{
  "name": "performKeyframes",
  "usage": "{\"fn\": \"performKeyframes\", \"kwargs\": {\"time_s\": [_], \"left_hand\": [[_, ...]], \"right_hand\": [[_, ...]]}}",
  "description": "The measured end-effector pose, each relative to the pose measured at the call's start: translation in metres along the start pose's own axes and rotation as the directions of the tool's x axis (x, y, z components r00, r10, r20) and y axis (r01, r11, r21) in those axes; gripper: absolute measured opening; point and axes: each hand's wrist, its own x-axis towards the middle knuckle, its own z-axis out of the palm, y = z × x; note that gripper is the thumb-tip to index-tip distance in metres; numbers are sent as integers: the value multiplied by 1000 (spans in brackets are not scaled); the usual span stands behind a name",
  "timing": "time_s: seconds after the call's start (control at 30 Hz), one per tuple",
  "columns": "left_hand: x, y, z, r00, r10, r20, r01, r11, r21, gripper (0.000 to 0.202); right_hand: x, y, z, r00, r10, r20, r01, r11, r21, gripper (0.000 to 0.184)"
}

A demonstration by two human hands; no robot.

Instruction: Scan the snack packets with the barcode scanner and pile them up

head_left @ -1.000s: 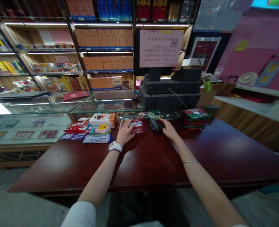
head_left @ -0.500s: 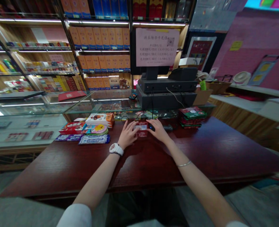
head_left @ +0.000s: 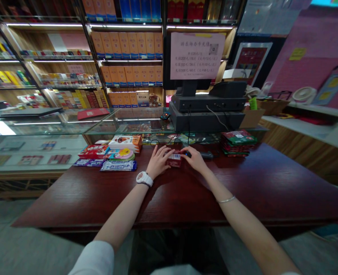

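A small dark red box point(head_left: 174, 159) with a white barcode label stands on the table between my hands. My left hand point(head_left: 158, 162), with a white watch on its wrist, holds the box's left side, thumb at the lower edge and the other fingers reaching over the top. From the right, my right hand point(head_left: 195, 159) pinches the box's upper right edge with thumb and fingertips. Just behind my right hand lies a black handheld scanner point(head_left: 205, 155), partly hidden by it.
Snack packets point(head_left: 119, 165) and an orange-white box point(head_left: 125, 143) lie at the left of the dark wooden table point(head_left: 183, 202). A pile of red and green packets point(head_left: 238, 143) is on the right. Behind stand a glass counter point(head_left: 134, 116) and a black register point(head_left: 209, 114).
The view has swung slightly left, so everything sits further right. My left hand's fingers have spread over the box, and my right hand's fingers have drawn in at its edge.
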Motion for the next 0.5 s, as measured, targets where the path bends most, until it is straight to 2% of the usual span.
{"fn": "performKeyframes", "kwargs": {"time_s": [0.13, 0.3, 0.4, 0.5], "left_hand": [[3, -3, -7, 998, -67, -4, 67, 997, -24, 62], [-2, -7, -20, 992, -111, -55, 108, 993, -53, 32], [-15, -8, -28, 995, -95, -40, 92, 993, -68, 20], [-34, -10, -34, 998, -64, 30, 66, 995, -74, 18]], "right_hand": [[0, -1, 2, 999, -32, -26, 33, 999, 32, 14], [-1, -9, 3, 988, -151, -32, 153, 988, 34, 6], [-4, -18, 8, 975, -217, 40, 215, 975, 48, 7], [-9, -27, 18, 946, -263, 186, 262, 965, 33, 16]]}}
